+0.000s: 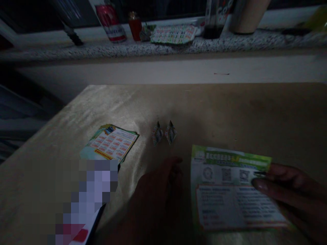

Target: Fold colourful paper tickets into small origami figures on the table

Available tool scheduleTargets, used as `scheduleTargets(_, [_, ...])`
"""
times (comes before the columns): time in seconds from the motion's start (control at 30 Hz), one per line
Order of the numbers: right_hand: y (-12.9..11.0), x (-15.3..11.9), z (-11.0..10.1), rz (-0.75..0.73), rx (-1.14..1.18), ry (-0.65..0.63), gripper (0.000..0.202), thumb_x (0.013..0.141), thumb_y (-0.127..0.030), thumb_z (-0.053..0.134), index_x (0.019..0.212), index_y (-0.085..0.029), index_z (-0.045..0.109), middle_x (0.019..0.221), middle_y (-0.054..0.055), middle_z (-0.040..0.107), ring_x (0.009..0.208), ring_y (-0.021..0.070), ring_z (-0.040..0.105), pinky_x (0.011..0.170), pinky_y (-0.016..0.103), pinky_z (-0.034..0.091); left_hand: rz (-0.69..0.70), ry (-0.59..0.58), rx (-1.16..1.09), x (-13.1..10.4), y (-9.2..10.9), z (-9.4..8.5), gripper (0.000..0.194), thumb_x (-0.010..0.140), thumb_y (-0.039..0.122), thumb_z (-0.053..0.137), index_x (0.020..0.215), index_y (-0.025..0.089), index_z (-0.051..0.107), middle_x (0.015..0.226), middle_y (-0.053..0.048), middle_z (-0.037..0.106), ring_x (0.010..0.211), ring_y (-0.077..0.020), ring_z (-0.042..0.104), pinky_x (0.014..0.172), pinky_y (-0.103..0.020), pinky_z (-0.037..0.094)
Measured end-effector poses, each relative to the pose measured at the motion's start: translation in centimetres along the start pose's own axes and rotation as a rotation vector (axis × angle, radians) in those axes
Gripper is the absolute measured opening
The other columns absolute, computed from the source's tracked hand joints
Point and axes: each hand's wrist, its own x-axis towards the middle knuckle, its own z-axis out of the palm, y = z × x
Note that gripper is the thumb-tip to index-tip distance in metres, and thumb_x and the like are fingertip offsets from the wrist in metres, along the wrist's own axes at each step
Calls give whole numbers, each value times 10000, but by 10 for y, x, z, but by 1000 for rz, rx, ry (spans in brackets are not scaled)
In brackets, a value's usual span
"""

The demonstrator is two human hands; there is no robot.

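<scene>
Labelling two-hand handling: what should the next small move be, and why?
Probably bring the left hand to the printed leaflet, at its left edge: the right hand pinches only its right side, and the left, though dark, seems empty.

This looks like a room in a home, dimly lit, with a table [242, 112] by a pale wall [153, 71] under a window [74, 13] whose panes are dark. Everyday household clutter lines the speckled sill [102, 52]: a drinks can [111, 23], a small reddish bottle [135, 28] and a clear bottle [214, 20] with a little dark liquid at the bottom.
</scene>
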Motion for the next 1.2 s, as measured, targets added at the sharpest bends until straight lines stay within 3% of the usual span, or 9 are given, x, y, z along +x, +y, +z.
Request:
scheduleTargets(0.07, [-47, 9, 44, -8, 36, -79, 276, 750, -241, 831, 1016, -314, 822, 933, 42, 823, 747, 239, 773, 708, 316, 641, 81, 76, -16, -1, -3, 0, 464, 961, 246, 514, 1416, 243, 425, 1257, -110, 670, 1077, -250, 686, 886, -428, 600])
scheduleTargets(0.13, [-65, 12, 63, -3, -22, -66, 261, 724, -248, 851, 979, -298, 829, 913, 41, 825, 756, 239, 777, 706, 298, 641, 236, 88, 67, -1, -6, 1, 510, 933, 185, 541, 1420, 269, 414, 1401, -124, 545, 1285, -285, 559, 1010, -490, 546])
scheduleTargets(0.2, [-62, 12, 64, -21, -95, -28, 258, 720, -304, 860, 974, -279, 826, 918, 52, 826, 771, 247, 781, 719, 309, 646, 359, 86, 177, -1, -8, -1, 508, 916, 139, 544, 1392, 291, 454, 1473, -124, 432, 1386, -314, 439, 1054, -526, 512])
scheduleTargets(0.33, [-49, 12, 62, -73, -207, 26, 394, 725, -366, 860, 1093, -268, 763, 937, 56, 824, 800, 249, 786, 745, 326, 655, 439, 146, 288, -1, -11, -6, 539, 899, 144, 563, 1392, 338, 464, 1448, -114, 396, 1330, -352, 458, 994, -568, 542])
scheduleTargets(0.57, [-55, 12, 74, -146, -381, 108, 798, 780, -527, 760, 1450, -236, 439, 599, -5, 726, 478, 226, 681, 515, 365, 642, 513, 64, 367, -2, -16, -6, 818, 833, -19, 524, 1535, 325, 282, 1578, -132, 241, 1453, -356, 312, 1106, -565, 457])
scheduleTargets(0.77, [-38, 12, 61, -197, -606, 83, 575, 858, -527, 697, 1345, -273, 526, 749, 8, 765, 547, 200, 706, 417, 265, 560, 458, -120, 368, 4, -16, -4, 460, 848, 25, 571, 1257, 235, 574, 1385, -96, 550, 1275, -316, 497, 1042, -547, 490])
scheduleTargets(0.93, [-38, 8, 42, -467, -1060, 126, 482, 817, -535, 755, 1210, -277, 650, 861, 22, 758, 650, 214, 732, 533, 299, 613, 439, -161, 345, 7, -14, -6, 216, 926, 101, 576, 1099, 202, 658, 1257, -80, 653, 1153, -276, 574, 986, -506, 512])
scheduleTargets(1.07, [-43, 6, 39, -785, -1267, 30, 690, 712, -527, 844, 1317, -301, 604, 1335, 88, 646, 1130, 329, 685, 896, 441, 628, 445, -128, 319, 7, -14, -5, 192, 918, 88, 581, 1057, 187, 670, 1221, -78, 675, 1117, -263, 590, 987, -495, 506])
scheduleTargets(1.2, [-41, 8, 43, -860, -1388, -47, 740, 745, -480, 828, 1403, -314, 533, 1400, 88, 596, 1273, 350, 579, 994, 509, 567, 474, -89, 299, 7, -15, -2, 185, 917, 93, 560, 1039, 185, 663, 1183, -78, 694, 1089, -256, 609, 982, -488, 512])
